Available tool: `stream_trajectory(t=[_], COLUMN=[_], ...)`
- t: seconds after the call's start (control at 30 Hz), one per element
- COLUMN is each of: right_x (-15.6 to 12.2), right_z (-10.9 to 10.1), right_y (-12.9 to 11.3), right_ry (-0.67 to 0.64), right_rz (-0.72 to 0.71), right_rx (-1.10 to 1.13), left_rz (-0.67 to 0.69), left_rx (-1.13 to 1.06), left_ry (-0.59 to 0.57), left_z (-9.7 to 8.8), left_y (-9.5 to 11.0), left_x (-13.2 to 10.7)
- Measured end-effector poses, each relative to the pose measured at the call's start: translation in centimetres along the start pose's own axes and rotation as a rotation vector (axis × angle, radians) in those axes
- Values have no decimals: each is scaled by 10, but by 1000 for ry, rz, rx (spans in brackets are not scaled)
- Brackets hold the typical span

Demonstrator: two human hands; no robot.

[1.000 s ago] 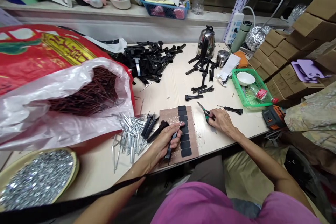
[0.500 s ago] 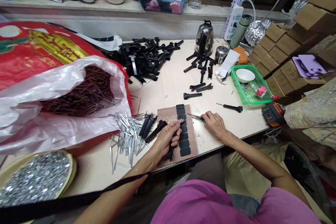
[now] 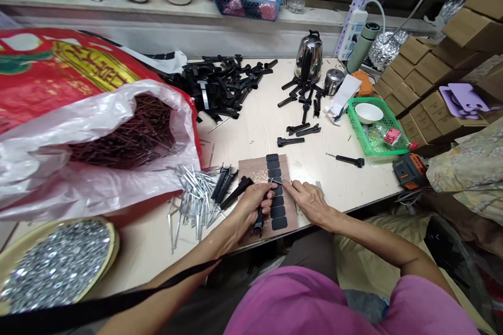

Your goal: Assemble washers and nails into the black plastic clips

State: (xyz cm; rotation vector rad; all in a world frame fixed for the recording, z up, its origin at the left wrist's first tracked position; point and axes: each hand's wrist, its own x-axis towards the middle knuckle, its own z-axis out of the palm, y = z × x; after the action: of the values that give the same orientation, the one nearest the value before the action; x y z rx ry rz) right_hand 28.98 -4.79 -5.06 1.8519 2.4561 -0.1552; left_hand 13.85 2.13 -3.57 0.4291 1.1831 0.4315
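My left hand (image 3: 255, 200) is closed around a black plastic part (image 3: 258, 224), whose forked lower end sticks out below the fingers. A small bright metal tip shows at its thumb. My right hand (image 3: 310, 201) is closed on a slim pointed metal tool (image 3: 278, 182), mostly hidden by the fingers, its tip at the left thumb. Both hands are over a brown board (image 3: 291, 222) bearing a column of black rounded pads (image 3: 279, 211). Several black parts (image 3: 234, 192) and a heap of silver metal rods (image 3: 198, 193) lie left of my left hand.
A red and white bag (image 3: 165, 172) of dark thin rods and a bowl (image 3: 113, 243) of metal nuts or washers stand left. Black parts (image 3: 228, 84) are piled behind. At right are a green basket (image 3: 356, 131), a tool battery (image 3: 411, 174) and cardboard boxes (image 3: 432, 115).
My right hand has moved left with the pointed tool, bringing its tip to the left thumb. My left hand still grips the black part. The view has shifted slightly.
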Motion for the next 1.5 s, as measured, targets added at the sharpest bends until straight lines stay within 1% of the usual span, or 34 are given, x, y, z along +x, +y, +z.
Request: stream_trajectory(t=[0.13, 0.3, 0.4, 0.47, 0.57, 0.67, 0.73, 0.8, 0.87, 0.97, 1.07, 1.2, 1.27, 1.37, 1.43, 1.5], right_x=[0, 2, 3, 3, 4, 7, 9, 10, 10, 10, 9, 7, 8, 13, 16, 21], right_z=[-2, -5, -6, -6, -8, -12, -16, -19, -19, -14, -5, 5, 8, 10, 9, 8], right_y=[-10, -15, -17, -18, -17, -13, -9, -4, 0, 5, 9, 16, 22, 33, 36, 35], right_ry=[-3, 17, -21, -12, -9, -78, -119, -125, -95, -65, -46, 60, 100, 96, 115, 176], right_rz=[6, -13, 25, 43, 52, 70, 105, 161, 232, 331, 331, 272, 325, 439, 405, 293], right_rx=[-46, -93, -122, -120, -75, 13, 97, 173, 170, 33, -47, -51, -51, -65, -53, -3], left_rz=[-22, -38, -64, -68, -63, -43, -35, -32, -24, 11, 21, 33, 33, 38, 56, 69], left_rx=[29, 39, 38, 35, 24, 28, 28, 22, 27, 48, 70, 87, 98, 118, 122, 127], left_ry=[23, 4, 5, 0, -15, 9, 13, -12, -44, -65, -66, -69, -76, -66, -61, -63], left_z=[5, 6, 6, 6, 7, 8, 7, 4, 0, -5, -7, -6, -6, -6, -7, -7], left_y=[5, 7, 9, 9, 9, 8, 6, 4, 2, -1, -2, -4, -5, -6, -8, -9], left_x=[-1, 0, 1, 1, 1, 0, -1, -1, -1, -3, -5, -5, -4, -3, -2, -2])
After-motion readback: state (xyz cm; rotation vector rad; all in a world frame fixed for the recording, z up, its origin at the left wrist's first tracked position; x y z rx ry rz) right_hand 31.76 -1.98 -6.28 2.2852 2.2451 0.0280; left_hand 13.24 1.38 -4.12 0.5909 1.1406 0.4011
